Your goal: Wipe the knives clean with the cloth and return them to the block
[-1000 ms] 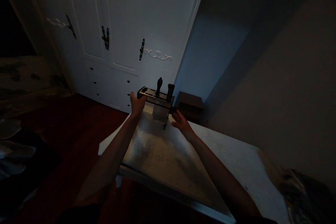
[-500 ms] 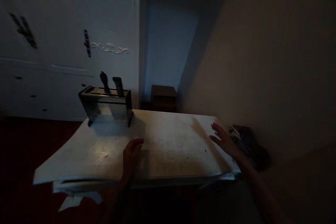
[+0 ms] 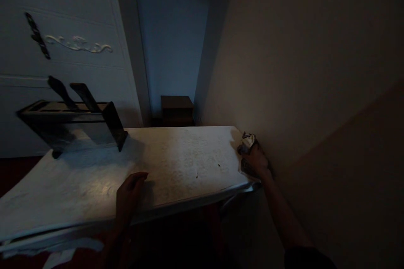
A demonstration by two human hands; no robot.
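Right hand (image 3: 257, 163)'s got a snug grip on some crumpled cloth (image 3: 248, 140), probably to keep it bunched; left hand (image 3: 128, 195)'s half-curled, looks empty.

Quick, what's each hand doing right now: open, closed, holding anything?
Left hand: fingers partly curled, nothing visible in its grip; open or closed can't be told.
Right hand: closed, holding a crumpled cloth.

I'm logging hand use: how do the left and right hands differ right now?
The right hand grips a crumpled bundle; the left hand shows nothing held. The right hand is at the right end of the table; the left hand is near its front edge, closer to the metal holder. Both are bare.
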